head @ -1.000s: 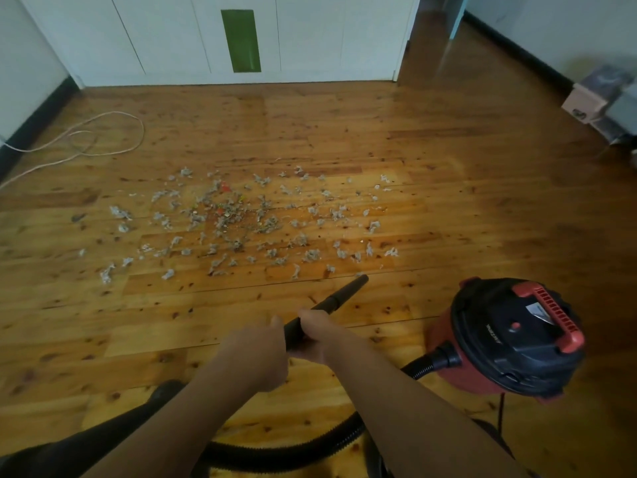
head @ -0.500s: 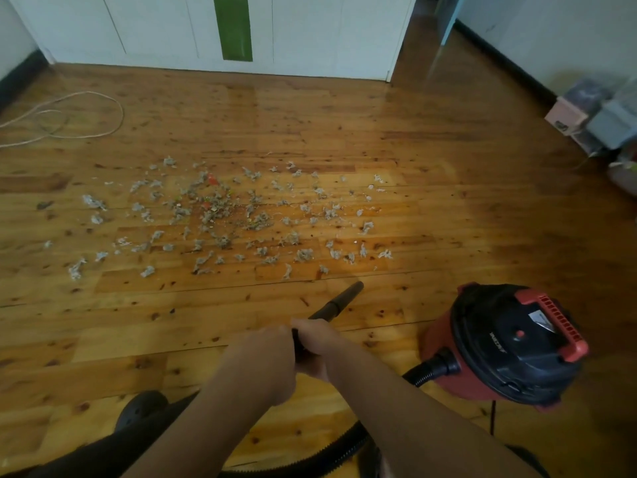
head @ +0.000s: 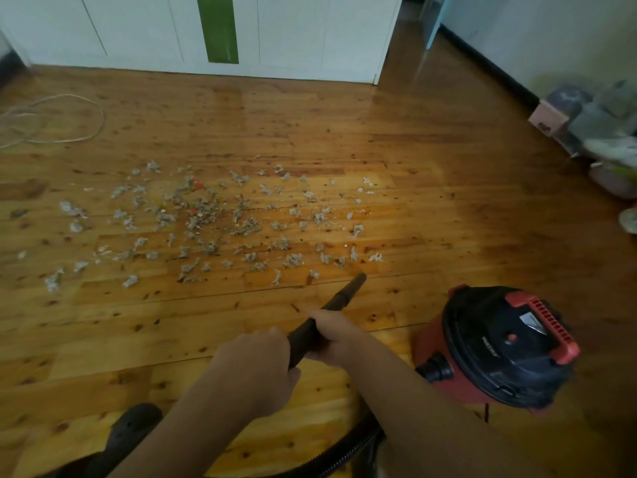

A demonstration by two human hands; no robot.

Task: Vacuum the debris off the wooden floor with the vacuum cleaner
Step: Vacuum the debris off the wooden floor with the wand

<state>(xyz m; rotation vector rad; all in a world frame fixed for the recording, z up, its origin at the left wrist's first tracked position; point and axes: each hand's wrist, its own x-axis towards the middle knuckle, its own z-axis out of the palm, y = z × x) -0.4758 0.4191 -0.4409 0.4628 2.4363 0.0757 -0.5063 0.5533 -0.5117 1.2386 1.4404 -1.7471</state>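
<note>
Our left hand (head: 255, 367) and right hand (head: 331, 336) both grip the black nozzle (head: 344, 294); its tip lies near the debris (head: 206, 220). The red vacuum cleaner (head: 499, 346) stands at our right

The wooden floor (head: 431, 208) before me is glossy, knotted planks. Grey fluffy debris (head: 206, 222) with a few red bits lies scattered across its middle. The red-and-black vacuum cleaner (head: 499, 346) stands on it at my right, and its black hose (head: 344, 457) lies near my feet. A white cable (head: 86, 132) loops at far left. Boxes and bags (head: 586, 125) sit along the right wall.
</note>
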